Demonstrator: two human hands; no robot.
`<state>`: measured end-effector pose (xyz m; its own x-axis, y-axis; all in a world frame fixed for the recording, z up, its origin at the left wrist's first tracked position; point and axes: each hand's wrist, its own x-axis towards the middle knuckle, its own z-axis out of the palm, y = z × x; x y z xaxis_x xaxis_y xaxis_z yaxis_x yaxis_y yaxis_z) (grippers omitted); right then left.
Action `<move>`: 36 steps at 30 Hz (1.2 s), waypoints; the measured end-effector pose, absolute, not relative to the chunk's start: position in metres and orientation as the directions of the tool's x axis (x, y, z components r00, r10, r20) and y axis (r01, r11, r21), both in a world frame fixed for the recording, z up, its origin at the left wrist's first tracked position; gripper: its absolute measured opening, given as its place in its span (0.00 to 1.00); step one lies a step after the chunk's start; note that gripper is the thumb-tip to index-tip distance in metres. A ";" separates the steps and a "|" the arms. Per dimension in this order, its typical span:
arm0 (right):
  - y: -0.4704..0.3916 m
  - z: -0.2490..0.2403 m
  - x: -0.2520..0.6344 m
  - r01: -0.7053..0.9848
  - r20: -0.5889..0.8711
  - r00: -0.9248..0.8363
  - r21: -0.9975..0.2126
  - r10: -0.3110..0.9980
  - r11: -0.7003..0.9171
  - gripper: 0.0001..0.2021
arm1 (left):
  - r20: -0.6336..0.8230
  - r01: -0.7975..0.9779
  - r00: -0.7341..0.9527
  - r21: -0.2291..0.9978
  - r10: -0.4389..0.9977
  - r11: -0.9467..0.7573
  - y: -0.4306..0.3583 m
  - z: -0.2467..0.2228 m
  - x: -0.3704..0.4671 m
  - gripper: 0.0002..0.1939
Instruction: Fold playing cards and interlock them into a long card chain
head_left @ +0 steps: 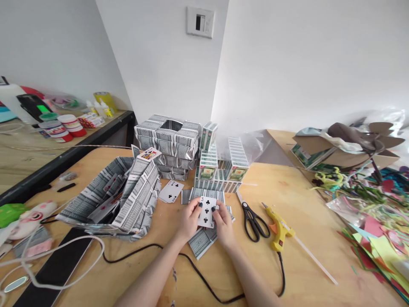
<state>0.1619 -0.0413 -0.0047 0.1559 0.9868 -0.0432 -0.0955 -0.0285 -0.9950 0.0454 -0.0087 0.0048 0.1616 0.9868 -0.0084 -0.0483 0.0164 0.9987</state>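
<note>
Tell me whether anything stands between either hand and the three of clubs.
Nothing visible does: the left hand and right hand both hold the three of clubs directly, one at each side.

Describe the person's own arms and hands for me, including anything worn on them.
The left hand and right hand are ungloved, and both forearms are bare as far as they show, with no sleeve, watch or bracelet in sight. Both thumbnails look painted a dark shade; the exact colour is too small to tell.
</note>
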 end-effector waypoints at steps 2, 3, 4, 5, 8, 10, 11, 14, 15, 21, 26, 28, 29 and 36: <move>-0.046 -0.006 0.162 -0.019 -0.008 0.181 -1.000 0.983 -0.005 0.15 | -0.017 -0.071 0.201 0.997 0.979 0.032 -0.013 0.008 0.044 0.14; -0.048 -0.006 0.161 0.017 0.010 0.200 -1.000 0.980 0.007 0.14 | -0.033 -0.088 0.217 0.995 0.976 0.053 -0.015 0.010 0.043 0.14; -0.051 -0.005 0.161 0.047 0.018 0.186 -0.999 0.982 0.010 0.14 | -0.054 -0.102 0.223 0.992 0.973 0.078 -0.018 0.011 0.041 0.14; -0.053 -0.004 0.161 0.076 0.024 0.156 -0.997 0.987 0.012 0.14 | -0.079 -0.109 0.233 0.988 0.969 0.107 -0.020 0.013 0.040 0.15; -0.058 0.001 0.161 0.181 0.086 0.101 -0.981 0.991 0.067 0.12 | -0.146 -0.093 0.238 0.981 0.960 0.172 -0.027 0.016 0.033 0.13; -0.060 0.004 0.161 0.239 0.087 0.075 -0.969 0.993 0.067 0.12 | -0.192 -0.081 0.221 0.973 0.956 0.214 -0.030 0.018 0.030 0.13; -0.061 0.004 0.162 0.251 0.078 0.063 -0.966 0.995 0.060 0.12 | -0.214 -0.075 0.203 0.970 0.955 0.233 -0.031 0.019 0.028 0.14; -0.064 0.004 0.163 0.250 0.053 0.044 -0.967 0.998 0.040 0.12 | -0.259 -0.063 0.165 0.960 0.952 0.272 -0.033 0.019 0.025 0.15; -0.066 0.002 0.163 0.253 0.036 0.040 -0.967 0.999 0.025 0.12 | -0.275 -0.060 0.162 0.956 0.948 0.288 -0.034 0.018 0.025 0.16; -0.074 -0.009 0.157 0.230 -0.036 0.155 -0.971 0.987 -0.072 0.14 | -0.332 -0.047 0.130 0.939 0.934 0.340 -0.035 0.015 0.022 0.16; -0.069 -0.010 0.154 0.082 -0.105 0.053 -0.991 0.993 -0.109 0.13 | -0.316 -0.071 0.146 0.942 0.937 0.329 -0.034 0.014 0.021 0.17; -0.066 -0.009 0.154 0.055 -0.123 0.063 -0.990 0.990 -0.127 0.13 | -0.294 -0.074 0.167 0.948 0.941 0.309 -0.034 0.013 0.022 0.16; -0.064 -0.007 0.154 0.052 -0.112 0.087 -0.992 0.990 -0.117 0.13 | -0.267 -0.067 0.165 0.957 0.949 0.281 -0.033 0.012 0.023 0.16; -0.052 0.002 0.152 -0.098 -0.114 0.162 -0.990 0.980 -0.099 0.14 | -0.026 -0.040 0.140 0.999 0.990 0.032 -0.024 0.004 0.034 0.13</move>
